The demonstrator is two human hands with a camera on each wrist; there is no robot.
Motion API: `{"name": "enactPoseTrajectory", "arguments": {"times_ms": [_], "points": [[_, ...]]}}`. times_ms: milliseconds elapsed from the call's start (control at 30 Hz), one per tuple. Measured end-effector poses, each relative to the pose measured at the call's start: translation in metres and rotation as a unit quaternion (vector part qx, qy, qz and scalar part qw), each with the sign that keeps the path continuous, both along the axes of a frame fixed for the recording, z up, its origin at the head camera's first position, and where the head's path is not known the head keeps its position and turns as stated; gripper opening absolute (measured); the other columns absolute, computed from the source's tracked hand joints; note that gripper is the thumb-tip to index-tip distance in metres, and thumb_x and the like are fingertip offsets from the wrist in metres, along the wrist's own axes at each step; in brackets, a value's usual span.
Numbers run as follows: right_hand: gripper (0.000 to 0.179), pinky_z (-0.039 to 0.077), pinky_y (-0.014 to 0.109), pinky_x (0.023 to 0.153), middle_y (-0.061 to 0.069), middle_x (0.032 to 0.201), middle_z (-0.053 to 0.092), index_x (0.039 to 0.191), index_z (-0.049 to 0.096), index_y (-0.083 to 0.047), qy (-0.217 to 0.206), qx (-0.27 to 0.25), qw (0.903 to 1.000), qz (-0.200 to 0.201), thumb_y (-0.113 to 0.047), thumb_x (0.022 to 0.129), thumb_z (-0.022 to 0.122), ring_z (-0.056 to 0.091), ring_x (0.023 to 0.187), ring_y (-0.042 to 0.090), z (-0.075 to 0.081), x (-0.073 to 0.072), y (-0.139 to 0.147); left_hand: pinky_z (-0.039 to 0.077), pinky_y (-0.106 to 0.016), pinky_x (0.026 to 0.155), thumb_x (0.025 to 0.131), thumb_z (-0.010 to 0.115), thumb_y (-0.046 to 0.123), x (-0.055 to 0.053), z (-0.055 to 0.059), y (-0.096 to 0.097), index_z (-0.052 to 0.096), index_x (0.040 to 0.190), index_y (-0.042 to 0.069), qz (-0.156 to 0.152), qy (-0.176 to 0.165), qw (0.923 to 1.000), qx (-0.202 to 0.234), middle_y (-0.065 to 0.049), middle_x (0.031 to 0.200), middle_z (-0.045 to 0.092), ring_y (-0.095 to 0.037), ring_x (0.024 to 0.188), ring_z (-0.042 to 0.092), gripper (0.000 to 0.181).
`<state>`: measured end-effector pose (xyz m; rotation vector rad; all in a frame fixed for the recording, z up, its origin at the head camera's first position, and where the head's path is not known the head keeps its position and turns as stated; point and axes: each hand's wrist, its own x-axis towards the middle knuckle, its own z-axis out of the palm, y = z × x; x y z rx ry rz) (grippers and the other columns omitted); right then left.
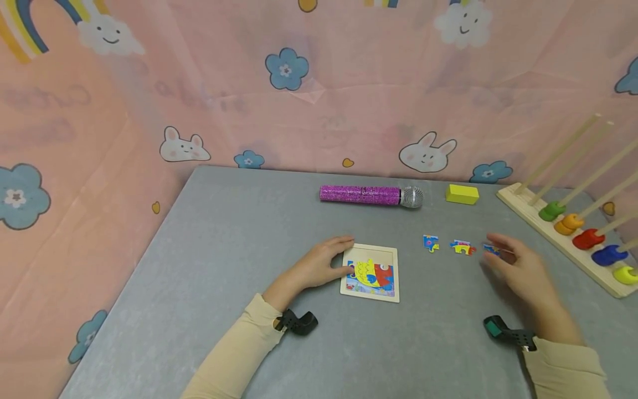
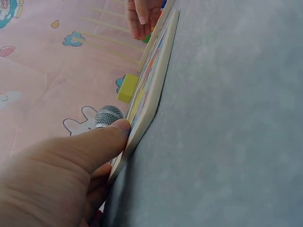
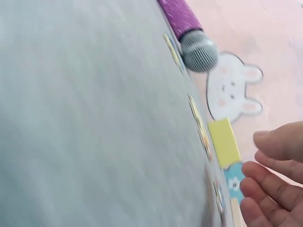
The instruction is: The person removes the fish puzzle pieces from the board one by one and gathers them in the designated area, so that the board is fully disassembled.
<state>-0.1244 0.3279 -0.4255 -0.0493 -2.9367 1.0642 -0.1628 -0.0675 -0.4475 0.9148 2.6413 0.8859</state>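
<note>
A wooden jigsaw puzzle board (image 1: 370, 248) lies on the grey table with a partly filled yellow, red and blue picture. My left hand (image 1: 319, 265) holds it by the left side, thumb on the near part of that edge and fingers toward the top corner. In the left wrist view the thumb (image 2: 106, 144) presses on the frame's edge. Over at the right, my right hand (image 1: 523, 271) hovers with loosely bent fingers above a blue puzzle piece (image 1: 490, 249), partly covering it. Two other pieces, a blue one (image 1: 431, 243) and a yellow-and-red one (image 1: 462, 247), lie between the board and that hand.
Behind the pieces lie a purple glitter microphone (image 1: 361, 194) and a yellow block (image 1: 462, 194). A wooden peg stand (image 1: 553, 233) with coloured rings and tall rods stands along the right side. A pink patterned cloth (image 1: 349, 100) hangs behind the table.
</note>
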Motion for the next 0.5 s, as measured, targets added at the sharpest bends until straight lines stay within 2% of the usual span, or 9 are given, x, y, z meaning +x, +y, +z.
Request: {"name": "enactPoseTrajectory", "arguments": {"times_ms": [100, 233, 300, 400, 500], "points": [[0.05, 0.034, -0.001, 0.064, 0.031, 0.13, 0.048, 0.135, 0.044, 0.005, 0.02, -0.003, 0.9995, 0.024, -0.026, 0.097, 0.053, 0.05, 0.111, 0.047, 0.005, 0.001, -0.009, 0.03, -0.034, 0.115, 0.089, 0.065, 0.033, 0.0, 0.0, 0.0, 0.042, 0.143, 0.007, -0.002, 0.0, 1.0, 0.001, -0.005, 0.15, 0.039, -0.021, 0.139, 0.035, 0.064], [0.049, 0.037, 0.003, 0.064, 0.03, 0.129, 0.049, 0.134, 0.046, 0.005, 0.025, 0.003, 0.9985, 0.049, -0.025, 0.096, 0.055, 0.053, 0.108, 0.046, 0.011, 0.002, -0.023, 0.03, -0.035, 0.115, 0.09, 0.065, 0.033, 0.001, 0.001, 0.0, 0.042, 0.143, 0.007, -0.003, -0.001, 1.0, 0.004, -0.005, 0.15, 0.038, -0.021, 0.139, 0.035, 0.064], [0.049, 0.043, 0.01, 0.068, 0.029, 0.13, 0.049, 0.134, 0.046, 0.004, 0.023, 0.002, 0.9978, 0.062, -0.024, 0.096, 0.056, 0.052, 0.11, 0.046, 0.014, 0.003, -0.031, 0.03, -0.035, 0.115, 0.09, 0.065, 0.033, 0.001, 0.001, 0.0, 0.042, 0.143, 0.007, -0.004, -0.002, 1.0, 0.005, -0.005, 0.15, 0.038, -0.021, 0.14, 0.034, 0.064], [0.049, 0.042, 0.011, 0.075, 0.026, 0.131, 0.05, 0.134, 0.046, 0.003, 0.022, -0.004, 0.9965, 0.08, -0.024, 0.095, 0.057, 0.05, 0.114, 0.041, 0.017, 0.004, -0.041, 0.03, -0.036, 0.115, 0.089, 0.065, 0.033, 0.001, 0.001, -0.001, 0.041, 0.143, 0.006, -0.008, -0.003, 0.9999, 0.005, -0.005, 0.151, 0.037, -0.021, 0.14, 0.033, 0.066], [0.047, 0.038, 0.003, 0.083, 0.024, 0.13, 0.051, 0.133, 0.048, 0.003, 0.031, -0.024, 0.9942, 0.1, -0.02, 0.094, 0.059, 0.048, 0.114, 0.036, 0.019, 0.005, -0.053, 0.028, -0.037, 0.116, 0.088, 0.066, 0.034, 0.001, 0.001, -0.002, 0.04, 0.144, 0.006, -0.017, -0.002, 0.9999, 0.003, -0.005, 0.152, 0.035, -0.022, 0.141, 0.031, 0.068]]}}
